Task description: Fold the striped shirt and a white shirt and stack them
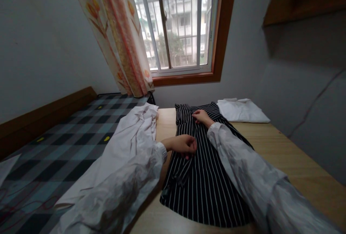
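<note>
A black dress with white stripes (pixel 211 180) lies spread on the wooden table, its hem toward me. My left hand (pixel 183 144) is closed in a pinch over the middle of the dress. From it a loose striped sash (pixel 185 172) trails down onto the skirt. Farther up, my right hand (pixel 202 117) pinches the striped fabric near the waist. Both forearms are in pale, loose sleeves. The fingertips of the right hand are partly hidden by the hand itself.
Left of the dress, a crumpled white garment (pixel 127 136) lies along the table's edge. A folded white garment (pixel 243 110) rests at the table's (pixel 297 162) back right. A bed with a checked sheet (pixel 78 136) stands left; a curtain (pixel 121 35) hangs by the window.
</note>
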Demonstrator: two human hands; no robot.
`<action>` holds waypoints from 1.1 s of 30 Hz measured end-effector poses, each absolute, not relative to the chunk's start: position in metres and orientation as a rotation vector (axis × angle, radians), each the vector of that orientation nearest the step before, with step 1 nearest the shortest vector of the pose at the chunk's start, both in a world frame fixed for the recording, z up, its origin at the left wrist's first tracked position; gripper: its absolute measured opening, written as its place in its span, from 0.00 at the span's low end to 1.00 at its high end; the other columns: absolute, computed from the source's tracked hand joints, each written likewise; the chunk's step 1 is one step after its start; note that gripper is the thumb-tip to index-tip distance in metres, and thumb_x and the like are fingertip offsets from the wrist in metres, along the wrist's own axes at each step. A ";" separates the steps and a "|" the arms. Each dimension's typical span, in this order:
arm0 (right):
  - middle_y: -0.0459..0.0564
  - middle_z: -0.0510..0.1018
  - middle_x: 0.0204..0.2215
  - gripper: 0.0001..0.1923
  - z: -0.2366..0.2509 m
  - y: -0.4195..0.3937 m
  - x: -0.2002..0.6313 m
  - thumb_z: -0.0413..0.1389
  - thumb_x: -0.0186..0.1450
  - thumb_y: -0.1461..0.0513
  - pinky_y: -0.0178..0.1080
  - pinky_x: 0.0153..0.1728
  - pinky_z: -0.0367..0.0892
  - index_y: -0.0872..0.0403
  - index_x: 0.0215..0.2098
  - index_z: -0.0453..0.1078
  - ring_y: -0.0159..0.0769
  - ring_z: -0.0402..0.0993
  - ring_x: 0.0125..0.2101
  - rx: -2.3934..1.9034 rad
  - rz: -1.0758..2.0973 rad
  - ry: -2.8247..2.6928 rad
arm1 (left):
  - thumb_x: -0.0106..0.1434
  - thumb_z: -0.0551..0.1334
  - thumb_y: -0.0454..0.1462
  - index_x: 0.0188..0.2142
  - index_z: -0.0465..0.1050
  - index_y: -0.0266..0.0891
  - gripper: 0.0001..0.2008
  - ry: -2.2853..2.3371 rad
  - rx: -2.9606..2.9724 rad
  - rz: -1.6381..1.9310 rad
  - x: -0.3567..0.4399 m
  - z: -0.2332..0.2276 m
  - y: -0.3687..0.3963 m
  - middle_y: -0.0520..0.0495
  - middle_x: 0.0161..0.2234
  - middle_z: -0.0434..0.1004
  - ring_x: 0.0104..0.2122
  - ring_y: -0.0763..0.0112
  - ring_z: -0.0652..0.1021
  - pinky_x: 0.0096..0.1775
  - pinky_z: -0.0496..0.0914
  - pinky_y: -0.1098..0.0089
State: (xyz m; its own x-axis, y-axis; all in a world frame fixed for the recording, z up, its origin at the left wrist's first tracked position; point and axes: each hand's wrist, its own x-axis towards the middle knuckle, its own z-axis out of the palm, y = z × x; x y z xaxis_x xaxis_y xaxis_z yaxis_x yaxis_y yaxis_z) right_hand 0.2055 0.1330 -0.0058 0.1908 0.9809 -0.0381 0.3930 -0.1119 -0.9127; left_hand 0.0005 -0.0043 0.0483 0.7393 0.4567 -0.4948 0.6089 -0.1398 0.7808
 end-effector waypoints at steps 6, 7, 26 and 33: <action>0.48 0.82 0.23 0.06 -0.003 0.132 0.213 0.70 0.59 0.69 0.32 0.23 0.69 0.58 0.35 0.79 0.31 0.74 0.19 -1.621 0.891 -1.444 | 0.63 0.70 0.34 0.39 0.69 0.42 0.10 0.754 1.688 -0.123 0.014 0.041 -0.010 0.55 0.28 0.80 0.24 0.72 0.80 0.31 0.74 0.68; 0.48 0.83 0.24 0.06 -0.002 0.133 0.216 0.68 0.59 0.69 0.32 0.26 0.70 0.58 0.35 0.80 0.32 0.75 0.21 -1.621 0.859 -1.461 | 0.63 0.71 0.34 0.38 0.69 0.41 0.11 0.750 1.686 -0.125 0.013 0.040 -0.009 0.55 0.28 0.80 0.25 0.72 0.80 0.31 0.74 0.68; 0.66 0.69 0.72 0.37 -0.033 0.099 0.224 0.56 0.76 0.44 0.53 0.74 0.57 0.59 0.72 0.67 0.54 0.64 0.73 -1.594 0.130 -2.012 | 0.71 0.66 0.53 0.69 0.67 0.34 0.35 1.336 2.695 0.629 -0.018 0.008 -0.014 0.28 0.73 0.65 0.73 0.42 0.67 0.73 0.60 0.44; 0.66 0.57 0.79 0.44 -0.027 0.076 0.220 0.54 0.76 0.45 0.55 0.77 0.48 0.62 0.79 0.55 0.55 0.53 0.78 -1.587 -0.009 -2.148 | 0.70 0.58 0.68 0.77 0.60 0.37 0.50 1.217 2.728 0.342 -0.011 -0.001 -0.054 0.33 0.79 0.56 0.78 0.41 0.58 0.76 0.52 0.39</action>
State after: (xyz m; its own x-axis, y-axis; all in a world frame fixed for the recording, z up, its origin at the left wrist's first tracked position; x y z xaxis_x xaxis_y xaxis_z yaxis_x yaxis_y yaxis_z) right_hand 0.2198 0.0764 -0.0267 -0.2234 0.9024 0.3684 0.9054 0.3321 -0.2645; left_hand -0.0114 -0.0537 -0.0010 0.6478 0.7467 0.1511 0.7160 -0.6645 0.2139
